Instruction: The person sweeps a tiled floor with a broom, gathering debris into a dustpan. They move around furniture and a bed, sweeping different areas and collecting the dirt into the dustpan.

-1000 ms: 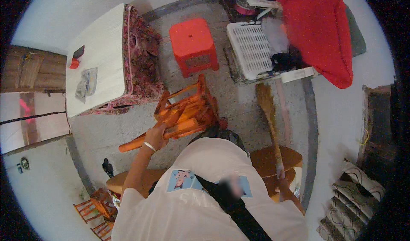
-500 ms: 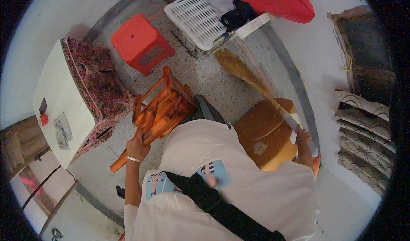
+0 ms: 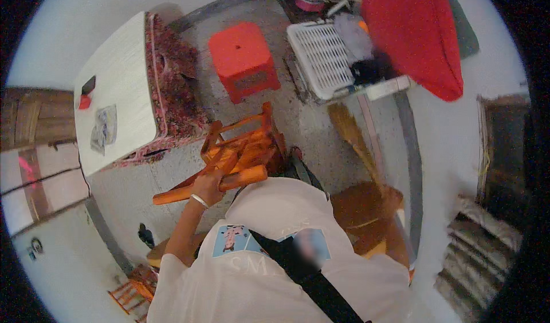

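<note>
My left hand (image 3: 208,189) is closed around a bar of an orange-brown wooden chair (image 3: 270,141), which is tilted in front of my body, its slats and frame pointing away from me. My right hand (image 3: 392,200), blurred, is wrapped round the upper part of a straw broom (image 3: 354,133). The broom slants away to the far left, its bristles near the floor beside a white slatted rack. Below my right hand is a brown wooden piece of furniture (image 3: 358,207), partly hidden by my shirt and arm.
A red plastic stool (image 3: 243,51) stands beyond the chair. To the left is a white-topped table (image 3: 123,94) with a patterned cloth. The white rack (image 3: 321,56) and a red cloth (image 3: 412,31) are at the far right. Folded patterned fabric (image 3: 472,260) hangs by the right wall.
The view has swung, so the room's things sit further right and lower. The chair's held bar lies more level. My right hand with the broom has come closer to my body.
</note>
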The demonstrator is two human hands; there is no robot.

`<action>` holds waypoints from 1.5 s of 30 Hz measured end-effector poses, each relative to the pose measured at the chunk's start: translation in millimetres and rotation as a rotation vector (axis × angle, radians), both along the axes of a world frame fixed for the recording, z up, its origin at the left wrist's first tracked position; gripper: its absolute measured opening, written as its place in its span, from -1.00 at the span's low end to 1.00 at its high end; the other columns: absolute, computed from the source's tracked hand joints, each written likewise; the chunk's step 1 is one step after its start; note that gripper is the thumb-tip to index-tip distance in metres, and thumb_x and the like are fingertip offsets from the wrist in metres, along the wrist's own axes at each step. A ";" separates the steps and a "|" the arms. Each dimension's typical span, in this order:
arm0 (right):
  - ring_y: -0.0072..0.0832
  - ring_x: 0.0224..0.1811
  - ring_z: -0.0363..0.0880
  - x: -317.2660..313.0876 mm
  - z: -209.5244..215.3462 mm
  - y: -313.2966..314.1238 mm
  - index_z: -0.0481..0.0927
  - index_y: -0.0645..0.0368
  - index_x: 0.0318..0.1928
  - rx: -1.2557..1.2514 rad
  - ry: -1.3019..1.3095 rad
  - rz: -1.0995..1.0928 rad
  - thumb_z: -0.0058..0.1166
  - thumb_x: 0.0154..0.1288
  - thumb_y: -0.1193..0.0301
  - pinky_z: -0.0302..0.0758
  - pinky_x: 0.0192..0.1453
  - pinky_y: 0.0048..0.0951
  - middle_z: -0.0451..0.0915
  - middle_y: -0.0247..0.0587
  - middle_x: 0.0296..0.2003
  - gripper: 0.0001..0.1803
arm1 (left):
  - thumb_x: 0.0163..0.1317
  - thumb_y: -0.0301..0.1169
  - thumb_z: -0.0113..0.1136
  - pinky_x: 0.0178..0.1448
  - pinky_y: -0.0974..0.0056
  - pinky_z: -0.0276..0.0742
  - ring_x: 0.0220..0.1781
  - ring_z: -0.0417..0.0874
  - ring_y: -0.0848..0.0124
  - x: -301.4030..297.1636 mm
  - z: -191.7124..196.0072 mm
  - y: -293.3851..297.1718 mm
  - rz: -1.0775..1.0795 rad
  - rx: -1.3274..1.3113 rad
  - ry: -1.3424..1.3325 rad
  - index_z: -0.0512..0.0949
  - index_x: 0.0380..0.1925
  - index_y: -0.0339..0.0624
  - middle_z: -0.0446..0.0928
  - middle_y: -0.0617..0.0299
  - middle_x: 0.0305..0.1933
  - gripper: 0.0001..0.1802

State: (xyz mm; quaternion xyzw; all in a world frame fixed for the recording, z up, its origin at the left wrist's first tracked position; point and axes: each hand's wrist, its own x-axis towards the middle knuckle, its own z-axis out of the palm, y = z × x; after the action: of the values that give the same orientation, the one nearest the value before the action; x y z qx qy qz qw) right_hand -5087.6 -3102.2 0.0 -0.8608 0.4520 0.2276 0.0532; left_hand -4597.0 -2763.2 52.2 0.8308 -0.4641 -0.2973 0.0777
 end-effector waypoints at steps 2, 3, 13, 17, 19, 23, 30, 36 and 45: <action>-0.06 0.16 0.15 54.0 -18.4 -13.1 -0.05 -0.03 0.28 0.084 -0.326 0.153 0.15 0.01 0.22 0.15 0.17 -0.03 0.04 -0.04 0.22 -0.13 | -0.21 -0.35 0.20 -0.38 0.04 0.44 -0.43 0.55 0.05 -4.8 -1.2 4.9 0.003 -0.017 -0.050 0.38 -0.35 -0.15 0.52 0.03 -0.49 -0.65; -0.07 0.16 0.15 74.3 -42.5 -17.7 -0.01 0.01 0.27 0.274 -0.560 0.012 0.13 0.03 0.23 0.14 0.19 -0.07 0.05 -0.03 0.22 -0.17 | -0.20 -0.34 0.20 -0.38 0.03 0.44 -0.43 0.55 0.05 -6.8 2.9 1.1 0.010 -0.025 -0.058 0.39 -0.33 -0.14 0.52 0.03 -0.49 -0.64; -0.19 0.00 0.36 400.4 -122.3 -105.2 0.26 0.25 0.11 0.528 -0.714 0.352 0.08 0.07 0.27 0.30 0.04 -0.30 0.38 0.00 -0.06 -0.40 | -0.27 -0.50 0.20 -0.03 0.01 0.33 -0.19 0.52 0.18 -17.2 -5.5 -5.1 0.273 -0.065 -0.169 0.41 -0.13 0.00 0.52 0.17 -0.37 -0.46; -0.27 -0.18 0.43 518.3 -172.7 -154.6 0.36 0.30 0.01 0.525 -0.747 0.272 0.15 0.00 0.21 0.36 -0.11 -0.36 0.46 -0.07 -0.25 -0.41 | -0.33 -0.45 0.26 0.19 -0.04 0.10 -0.05 0.45 0.27 -8.7 9.6 -22.9 0.428 0.106 -0.405 0.48 -0.27 0.01 0.51 0.26 -0.35 -0.55; -0.31 -0.27 0.45 568.8 -214.5 -175.5 0.38 0.33 -0.04 0.653 -0.817 0.093 0.18 -0.05 0.15 0.37 -0.17 -0.39 0.49 -0.13 -0.33 -0.37 | -0.30 -0.44 0.25 0.25 -0.06 0.01 -0.03 0.44 0.28 -23.8 -24.8 0.3 0.534 0.080 -0.530 0.51 -0.36 0.01 0.51 0.28 -0.37 -0.64; -0.31 -0.16 0.45 644.1 -263.9 -203.4 0.34 0.34 0.01 0.578 -0.757 -0.038 0.21 -0.11 0.03 0.37 -0.13 -0.36 0.48 -0.09 -0.20 -0.23 | -0.17 -0.47 0.12 0.29 -0.13 -0.10 -0.03 0.43 0.26 -39.9 -23.6 0.9 0.602 0.166 -0.328 0.51 -0.44 -0.05 0.49 0.28 -0.32 -0.81; -0.26 0.06 0.33 729.6 -325.9 -215.7 0.22 0.26 0.15 0.769 -0.547 -0.379 0.19 -0.15 -0.11 0.33 0.04 -0.27 0.33 -0.02 0.04 -0.06 | -0.23 -0.48 0.18 0.27 -0.20 -0.15 -0.05 0.42 0.24 -31.4 -13.6 -1.6 0.726 0.241 -0.151 0.49 -0.48 -0.05 0.48 0.28 -0.26 -0.80; -0.37 0.06 0.34 751.8 -312.6 -206.9 0.27 0.19 0.12 1.414 -0.819 -0.566 0.16 -0.02 0.05 0.33 0.07 -0.31 0.38 -0.19 0.02 -0.26 | -0.22 -0.52 0.14 0.28 -0.21 -0.19 -0.08 0.41 0.21 -19.5 -13.8 12.6 1.155 0.077 0.172 0.48 -0.52 -0.03 0.47 0.28 -0.24 -0.83; -0.39 -0.08 0.44 796.7 -234.8 -90.9 0.40 0.36 -0.04 1.280 -0.810 -0.443 0.25 -0.11 0.20 0.38 -0.03 -0.43 0.46 -0.16 -0.08 -0.35 | -0.27 -0.52 0.15 0.27 -0.23 -0.18 -0.11 0.44 0.23 -19.0 -7.2 16.5 0.967 0.088 0.008 0.45 -0.57 -0.06 0.48 0.26 -0.25 -0.83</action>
State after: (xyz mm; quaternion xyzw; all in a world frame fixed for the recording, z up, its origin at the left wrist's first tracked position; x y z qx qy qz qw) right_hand -4290.9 -3193.1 -234.8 -0.5688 0.3395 0.0966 0.7429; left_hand -4616.0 -2746.7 45.1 0.9526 -0.0116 -0.2498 0.1733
